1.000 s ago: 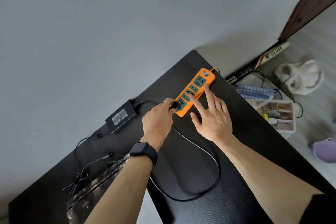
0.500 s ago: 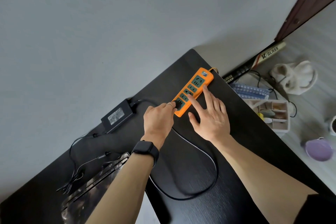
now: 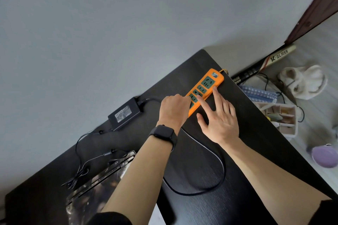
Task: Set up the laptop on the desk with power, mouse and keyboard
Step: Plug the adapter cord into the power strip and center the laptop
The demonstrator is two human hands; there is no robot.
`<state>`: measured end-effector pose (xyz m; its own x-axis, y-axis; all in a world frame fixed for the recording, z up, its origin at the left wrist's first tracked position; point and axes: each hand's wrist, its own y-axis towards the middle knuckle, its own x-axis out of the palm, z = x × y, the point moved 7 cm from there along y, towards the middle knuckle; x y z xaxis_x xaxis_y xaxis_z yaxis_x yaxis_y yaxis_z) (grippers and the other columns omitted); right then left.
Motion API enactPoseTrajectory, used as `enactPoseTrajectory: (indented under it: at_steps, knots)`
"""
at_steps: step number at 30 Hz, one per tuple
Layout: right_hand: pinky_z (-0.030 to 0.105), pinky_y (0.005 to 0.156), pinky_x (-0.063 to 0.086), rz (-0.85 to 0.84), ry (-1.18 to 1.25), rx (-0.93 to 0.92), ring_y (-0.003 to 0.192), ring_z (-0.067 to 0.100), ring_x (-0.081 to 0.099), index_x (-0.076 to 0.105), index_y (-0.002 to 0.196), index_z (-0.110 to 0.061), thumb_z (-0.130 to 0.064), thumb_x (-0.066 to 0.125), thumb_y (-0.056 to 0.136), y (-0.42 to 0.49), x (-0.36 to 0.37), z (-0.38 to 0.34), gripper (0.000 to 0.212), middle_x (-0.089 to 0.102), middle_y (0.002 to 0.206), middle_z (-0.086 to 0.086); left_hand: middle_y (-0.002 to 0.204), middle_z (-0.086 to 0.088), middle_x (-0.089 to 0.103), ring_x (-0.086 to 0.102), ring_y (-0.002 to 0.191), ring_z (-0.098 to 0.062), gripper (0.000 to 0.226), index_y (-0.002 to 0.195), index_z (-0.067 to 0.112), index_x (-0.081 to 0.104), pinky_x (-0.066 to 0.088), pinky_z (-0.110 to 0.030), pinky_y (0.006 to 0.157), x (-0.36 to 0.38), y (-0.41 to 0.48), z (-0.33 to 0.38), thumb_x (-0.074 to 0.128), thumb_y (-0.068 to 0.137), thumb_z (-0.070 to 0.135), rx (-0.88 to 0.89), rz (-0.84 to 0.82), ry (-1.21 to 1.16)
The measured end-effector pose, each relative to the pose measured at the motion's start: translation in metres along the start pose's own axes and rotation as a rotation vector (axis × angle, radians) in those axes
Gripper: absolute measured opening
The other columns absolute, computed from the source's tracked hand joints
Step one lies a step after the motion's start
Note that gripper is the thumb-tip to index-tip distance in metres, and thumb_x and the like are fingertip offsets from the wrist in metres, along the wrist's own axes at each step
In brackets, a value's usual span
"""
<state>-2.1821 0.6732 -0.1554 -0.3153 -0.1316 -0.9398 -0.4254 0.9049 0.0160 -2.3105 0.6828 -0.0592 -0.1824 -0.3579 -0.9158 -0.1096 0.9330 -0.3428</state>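
An orange power strip with green sockets lies at the far right corner of the black desk. My left hand, with a black watch on the wrist, is curled over the strip's near end and grips the power plug, which it hides. My right hand presses the strip with straight index and middle fingers. The black power brick lies left of the strip by the wall. Its thick cable loops across the desk under my arms. The closed laptop lies at the near left.
A thin black cord from the brick is bundled beside the laptop. On the floor to the right are a compartment box, a purple bowl, a white cloth and a long K-GLASS box. A grey wall backs the desk.
My left hand has pushed forward over the strip's near end, and the black plug seen earlier is now hidden beneath it. My right hand stays pressed on the strip.
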Motion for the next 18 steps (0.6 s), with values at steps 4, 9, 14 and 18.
enactPoseTrajectory:
  at_steps: [4,9,14,18]
  knots:
    - [0.047,0.115,0.029,0.005,-0.003,-0.003,0.143,0.033,0.035,0.025,0.156,-0.039,-0.056,0.042,0.097,0.001,0.000,-0.001,0.064,0.007,0.167,0.015,0.093,-0.005,0.068,0.052,0.072,-0.019,0.022,0.114,0.014,0.065,0.041,-0.030,0.065,-0.004,0.004,0.001,0.050,0.101,0.025,0.023,-0.065,-0.039]
    - [0.047,0.115,0.029,0.028,-0.002,-0.007,0.143,0.033,0.036,0.022,0.158,-0.035,-0.055,0.041,0.097,0.000,0.000,-0.001,0.066,0.009,0.167,0.016,0.081,-0.002,0.057,0.052,0.069,-0.017,0.020,0.112,0.013,0.065,0.041,-0.030,0.063,-0.012,0.013,0.007,0.054,0.099,0.023,0.042,-0.092,-0.002]
    - [0.046,0.115,0.031,0.028,0.008,0.005,0.143,0.032,0.037,0.020,0.159,-0.028,-0.057,0.041,0.097,-0.001,0.000,-0.001,0.072,0.010,0.167,0.015,0.090,-0.004,0.067,0.055,0.067,-0.018,0.021,0.112,0.012,0.065,0.042,-0.029,0.063,-0.006,0.008,0.014,0.052,0.100,0.023,0.046,-0.092,0.065]
    - [0.046,0.114,0.032,0.028,0.016,0.011,0.142,0.033,0.038,0.021,0.159,-0.027,-0.058,0.041,0.097,0.001,0.001,0.001,0.072,0.011,0.167,0.015,0.096,-0.005,0.070,0.059,0.072,-0.018,0.022,0.115,0.014,0.065,0.045,-0.029,0.063,-0.005,0.014,0.011,0.055,0.098,0.024,0.034,-0.120,0.026]
